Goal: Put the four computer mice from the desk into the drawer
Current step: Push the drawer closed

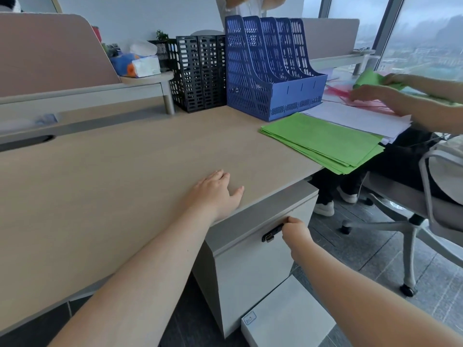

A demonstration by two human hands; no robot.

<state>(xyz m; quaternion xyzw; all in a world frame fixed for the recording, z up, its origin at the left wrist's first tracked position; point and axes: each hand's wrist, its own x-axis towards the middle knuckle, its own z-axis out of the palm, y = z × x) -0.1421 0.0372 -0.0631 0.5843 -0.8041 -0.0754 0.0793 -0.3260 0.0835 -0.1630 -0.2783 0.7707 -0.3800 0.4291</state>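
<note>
No computer mouse shows anywhere on the desk point(125, 171). My left hand point(216, 194) lies flat, palm down, on the wooden top near its front right edge, fingers apart and holding nothing. Below the desk edge stands a light grey drawer unit point(250, 266) with its drawer front closed. My right hand point(295, 234) is curled around the dark metal handle point(271, 233) at the top of that drawer front. The inside of the drawer is hidden.
A blue file rack point(270, 68) and a black mesh rack point(198, 71) stand at the back. Green paper sheets point(323, 141) and white sheets point(360, 118) lie at the right, where another person's hands point(370, 93) sort papers. An office chair point(426, 209) and a white box point(288, 319) stand on the floor.
</note>
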